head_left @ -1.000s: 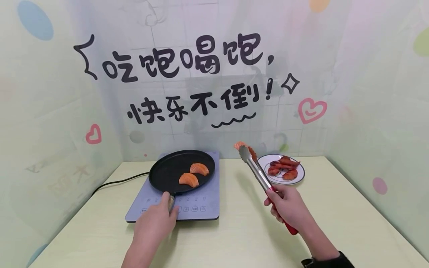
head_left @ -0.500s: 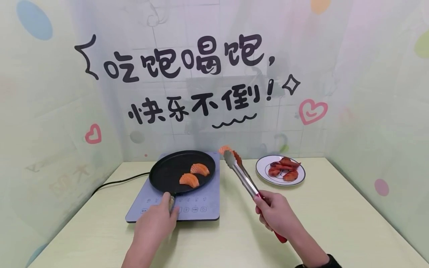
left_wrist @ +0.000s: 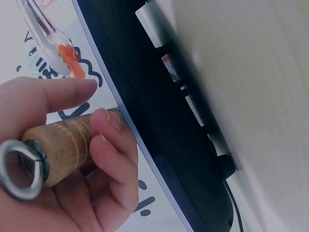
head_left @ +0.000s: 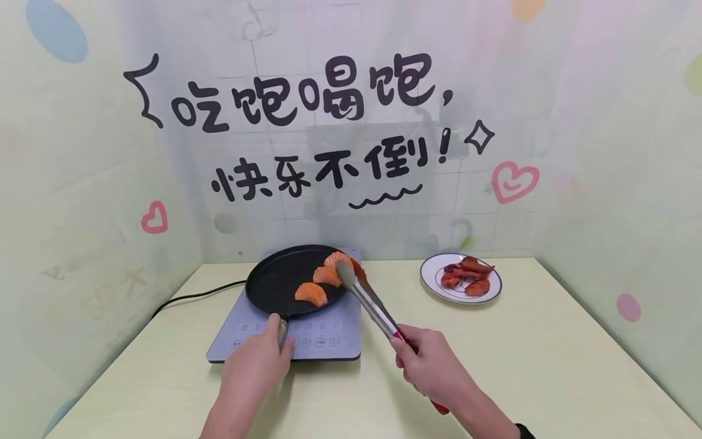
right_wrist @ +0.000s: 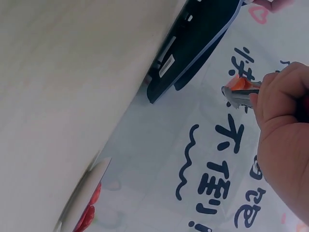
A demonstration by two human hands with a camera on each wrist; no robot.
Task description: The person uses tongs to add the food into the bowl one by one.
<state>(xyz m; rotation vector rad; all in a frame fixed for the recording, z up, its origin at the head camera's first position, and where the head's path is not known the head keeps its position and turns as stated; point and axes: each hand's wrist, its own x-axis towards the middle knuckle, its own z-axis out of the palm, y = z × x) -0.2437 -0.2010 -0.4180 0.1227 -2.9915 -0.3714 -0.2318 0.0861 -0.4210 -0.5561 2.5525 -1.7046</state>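
Note:
My left hand (head_left: 255, 366) holds the frying pan's wooden handle (left_wrist: 65, 145), its fingers curled round it in the left wrist view. The black frying pan (head_left: 274, 280) sits on the induction cooker (head_left: 263, 341). Two orange salmon slices (head_left: 311, 294) lie in the pan's right half. My right hand (head_left: 436, 366) grips red-handled metal tongs (head_left: 375, 311). Between the tong tips is another salmon slice (head_left: 336, 259), which overlaps the pan's right rim in the head view. The right wrist view shows the tong tips pinching that orange piece (right_wrist: 237, 84).
A white plate (head_left: 430, 280) with a dark rim stands at the back right, with several reddish-brown cooked pieces (head_left: 466, 275) on it. A black cord (head_left: 192, 297) runs left from the cooker. Printed cloth walls (head_left: 351, 225) enclose the pale table (head_left: 521, 341).
My right hand has carried the tongs and salmon slice leftward from beside the plate and down to the pan's right side. My left hand stays on the pan handle.

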